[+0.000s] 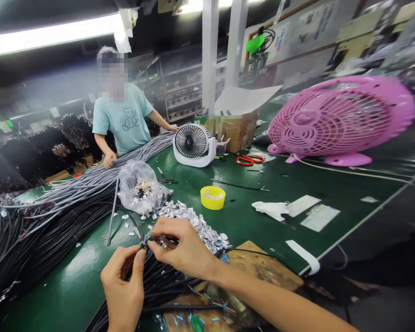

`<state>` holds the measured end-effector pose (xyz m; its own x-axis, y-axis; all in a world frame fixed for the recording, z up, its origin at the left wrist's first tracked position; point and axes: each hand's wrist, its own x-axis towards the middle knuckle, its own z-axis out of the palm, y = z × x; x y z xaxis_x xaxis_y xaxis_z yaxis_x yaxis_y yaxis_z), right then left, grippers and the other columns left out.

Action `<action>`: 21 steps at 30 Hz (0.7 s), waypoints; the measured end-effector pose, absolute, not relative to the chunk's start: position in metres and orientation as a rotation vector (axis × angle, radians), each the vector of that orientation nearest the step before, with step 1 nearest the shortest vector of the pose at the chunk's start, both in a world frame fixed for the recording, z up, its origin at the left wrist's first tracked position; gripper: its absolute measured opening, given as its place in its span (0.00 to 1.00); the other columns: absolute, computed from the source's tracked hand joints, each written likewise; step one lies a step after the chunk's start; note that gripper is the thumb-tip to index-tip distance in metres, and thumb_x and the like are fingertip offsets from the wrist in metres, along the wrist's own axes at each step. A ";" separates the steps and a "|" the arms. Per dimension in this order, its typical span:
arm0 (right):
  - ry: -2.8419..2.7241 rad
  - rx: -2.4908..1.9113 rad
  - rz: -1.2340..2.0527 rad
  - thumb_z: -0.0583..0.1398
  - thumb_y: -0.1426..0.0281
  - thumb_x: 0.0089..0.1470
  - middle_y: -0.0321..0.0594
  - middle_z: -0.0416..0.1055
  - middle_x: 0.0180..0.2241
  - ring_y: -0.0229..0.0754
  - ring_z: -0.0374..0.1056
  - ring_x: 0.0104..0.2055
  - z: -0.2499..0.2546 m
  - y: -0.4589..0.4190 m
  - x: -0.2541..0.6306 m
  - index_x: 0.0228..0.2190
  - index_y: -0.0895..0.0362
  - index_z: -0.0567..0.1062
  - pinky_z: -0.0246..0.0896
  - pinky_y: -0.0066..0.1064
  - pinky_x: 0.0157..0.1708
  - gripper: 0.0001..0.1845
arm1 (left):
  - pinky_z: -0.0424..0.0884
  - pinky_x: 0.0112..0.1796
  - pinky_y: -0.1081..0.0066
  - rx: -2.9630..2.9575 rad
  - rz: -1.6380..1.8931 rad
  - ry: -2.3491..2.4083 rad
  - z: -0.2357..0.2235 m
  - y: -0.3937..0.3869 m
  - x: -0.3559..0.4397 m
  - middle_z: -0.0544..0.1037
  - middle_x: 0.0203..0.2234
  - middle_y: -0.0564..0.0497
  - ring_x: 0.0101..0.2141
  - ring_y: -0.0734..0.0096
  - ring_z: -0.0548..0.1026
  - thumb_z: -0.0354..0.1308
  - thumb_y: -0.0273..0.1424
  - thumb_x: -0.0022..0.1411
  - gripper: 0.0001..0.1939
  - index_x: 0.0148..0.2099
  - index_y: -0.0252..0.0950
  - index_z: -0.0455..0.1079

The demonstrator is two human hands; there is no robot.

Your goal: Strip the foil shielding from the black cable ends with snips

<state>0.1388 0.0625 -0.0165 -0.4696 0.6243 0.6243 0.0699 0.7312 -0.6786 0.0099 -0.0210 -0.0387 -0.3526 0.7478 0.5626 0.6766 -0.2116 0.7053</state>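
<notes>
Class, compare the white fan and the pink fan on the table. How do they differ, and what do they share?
Colour: the white fan has a pale housing around a dark centre, while the pink fan has a pink body and grille.
Size: the pink fan looks much larger than the white fan.
Place: the white fan is next to the grey cables; the pink fan is farther right.
Shared: both stand on the green table.

Bare hands (186,246) with slender fingers (168,224), bare right forearm (259,293)
</notes>
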 end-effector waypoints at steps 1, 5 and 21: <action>-1.978 -0.521 0.710 0.56 0.75 0.46 0.35 0.63 0.19 0.30 0.55 0.21 -0.018 0.063 0.139 0.18 0.61 0.70 0.49 0.22 0.21 0.09 | 0.71 0.24 0.75 1.746 1.617 1.935 -0.036 -0.023 0.012 0.74 0.23 0.51 0.24 0.71 0.74 0.52 0.33 0.60 0.10 0.32 0.37 0.73; -2.007 -0.473 0.663 0.56 0.77 0.43 0.35 0.63 0.18 0.30 0.55 0.21 -0.019 0.062 0.139 0.17 0.61 0.69 0.49 0.22 0.21 0.07 | 0.69 0.23 0.76 1.805 1.603 1.988 -0.031 -0.026 0.017 0.73 0.22 0.51 0.23 0.72 0.72 0.53 0.31 0.60 0.09 0.31 0.37 0.72; -1.981 -0.505 0.770 0.54 0.76 0.42 0.32 0.54 0.14 0.28 0.47 0.18 -0.016 0.060 0.140 0.13 0.61 0.62 0.39 0.23 0.19 0.11 | 0.66 0.19 0.76 1.825 1.539 1.910 -0.027 -0.027 0.017 0.72 0.19 0.53 0.19 0.74 0.69 0.53 0.31 0.60 0.09 0.29 0.38 0.71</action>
<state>0.1403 0.0603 -0.0157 -0.4916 0.6184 0.6132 0.0419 0.7201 -0.6926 0.0167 -0.0269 -0.0272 -0.2850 0.7871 0.5470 0.7020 -0.2171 0.6782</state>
